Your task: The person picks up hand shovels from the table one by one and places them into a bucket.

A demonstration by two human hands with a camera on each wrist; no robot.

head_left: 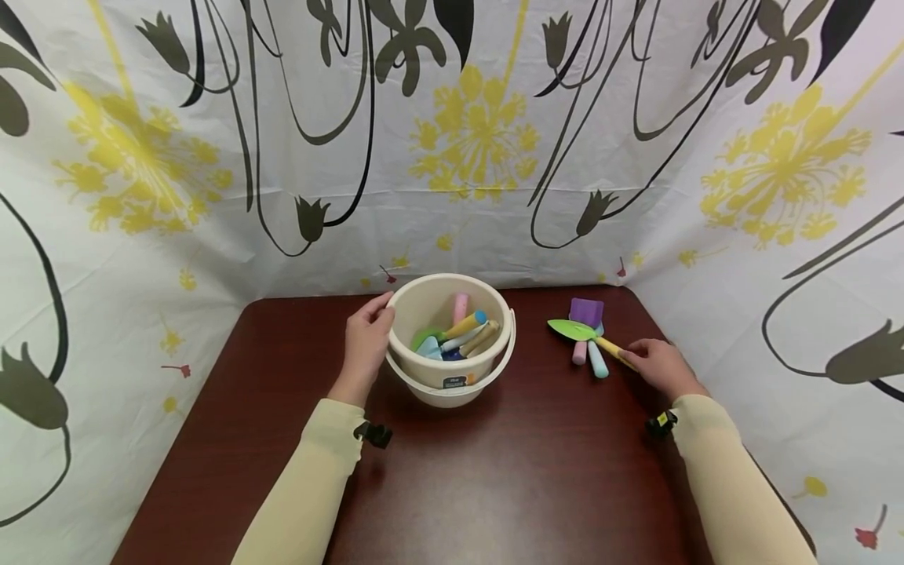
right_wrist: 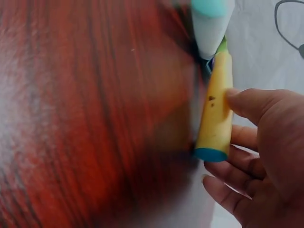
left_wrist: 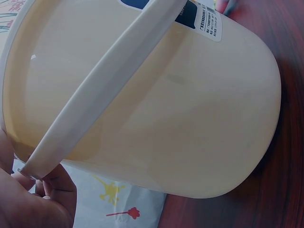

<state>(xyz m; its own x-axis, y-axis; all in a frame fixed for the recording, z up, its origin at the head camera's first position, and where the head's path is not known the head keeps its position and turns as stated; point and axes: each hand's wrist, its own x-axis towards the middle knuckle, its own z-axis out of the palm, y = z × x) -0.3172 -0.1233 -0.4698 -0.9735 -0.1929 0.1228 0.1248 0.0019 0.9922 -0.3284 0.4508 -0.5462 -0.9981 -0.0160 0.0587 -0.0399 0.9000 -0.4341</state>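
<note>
A cream plastic bucket [head_left: 424, 373] stands toward the back of the table with several colourful tools inside. My left hand [head_left: 367, 337] grips its rim on the left side, by the end of the white bucket handle [left_wrist: 109, 80]. To the right, my right hand [head_left: 661, 365] pinches the yellow handle [right_wrist: 216, 109] of a toy trowel [head_left: 574, 329] between thumb and fingers. Its green leaf-shaped blade lies over a small pile: a purple tool [head_left: 586, 311], a pink handle [head_left: 580, 353] and a pale aqua handle [head_left: 597, 361].
The dark red-brown table [head_left: 523, 471] has a glossy top. A white patterned cloth [head_left: 480, 235] hangs behind it and along both sides. Inside the bucket show a pink handle [head_left: 461, 308], a yellow handle with a blue end [head_left: 464, 325] and a tan one [head_left: 483, 337].
</note>
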